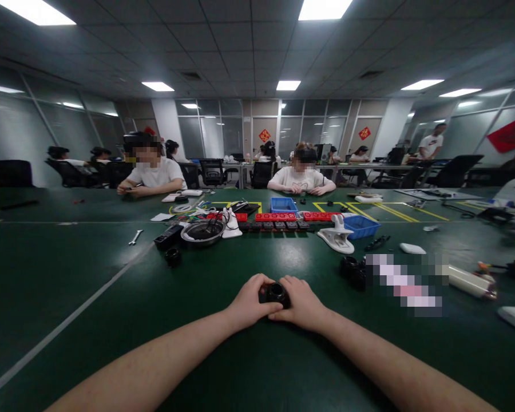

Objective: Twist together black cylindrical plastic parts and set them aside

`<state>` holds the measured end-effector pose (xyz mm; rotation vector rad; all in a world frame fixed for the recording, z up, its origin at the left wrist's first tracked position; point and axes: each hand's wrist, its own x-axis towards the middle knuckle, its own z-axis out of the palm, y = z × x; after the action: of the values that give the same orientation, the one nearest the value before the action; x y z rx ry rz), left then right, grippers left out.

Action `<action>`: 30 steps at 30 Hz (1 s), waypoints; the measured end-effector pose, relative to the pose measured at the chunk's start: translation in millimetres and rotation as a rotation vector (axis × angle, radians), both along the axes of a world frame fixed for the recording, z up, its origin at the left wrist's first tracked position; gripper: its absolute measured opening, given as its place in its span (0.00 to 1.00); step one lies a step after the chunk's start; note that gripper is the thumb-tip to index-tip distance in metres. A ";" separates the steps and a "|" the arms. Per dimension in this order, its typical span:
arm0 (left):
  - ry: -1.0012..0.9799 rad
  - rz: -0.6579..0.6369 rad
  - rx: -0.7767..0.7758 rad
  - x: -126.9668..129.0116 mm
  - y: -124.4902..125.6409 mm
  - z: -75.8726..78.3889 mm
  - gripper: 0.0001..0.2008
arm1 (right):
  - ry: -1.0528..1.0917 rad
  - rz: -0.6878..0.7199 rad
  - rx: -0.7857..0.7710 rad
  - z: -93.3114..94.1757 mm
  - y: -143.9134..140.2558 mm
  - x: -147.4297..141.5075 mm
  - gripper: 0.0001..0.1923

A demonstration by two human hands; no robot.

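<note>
A small black cylindrical part (277,291) with a round hole in its top is held low over the green table, in the lower middle of the head view. My left hand (253,298) wraps its fingers and thumb around the left side. From the other side my right hand (301,303) closes on the same part, and the two thumbs come together at its front. The fingers hide much of its sides, and whether it rests on the tabletop I cannot tell. Similar black round parts are a black ring-like piece (173,257) to the left and a dark cluster (353,271) to the right.
Beyond my hands on the green table (189,366) are a round metal dish (203,232), a white clip stand (337,236), red power strips (276,217) and blue bins (361,226). A wrench (135,237) lies left, a cream cylinder (470,281) right. Two people sit opposite.
</note>
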<state>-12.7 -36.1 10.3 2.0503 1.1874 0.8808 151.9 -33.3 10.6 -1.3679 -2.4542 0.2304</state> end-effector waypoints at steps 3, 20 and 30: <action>0.012 -0.082 0.009 -3.5 1.9 1.5 0.18 | 0.155 0.205 -0.175 1.8 9.2 10.5 0.27; 0.011 -0.086 0.000 -2.1 0.2 3.4 0.18 | 0.326 0.265 -0.494 3.6 19.8 19.9 0.16; -0.011 0.078 0.029 4.6 -3.2 -1.5 0.15 | -0.063 -0.085 0.095 -2.8 -0.5 -2.7 0.20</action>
<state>-8.1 -39.3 8.8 2.0315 1.2625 0.9501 149.2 -33.9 7.8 -1.4552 -2.4164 0.0509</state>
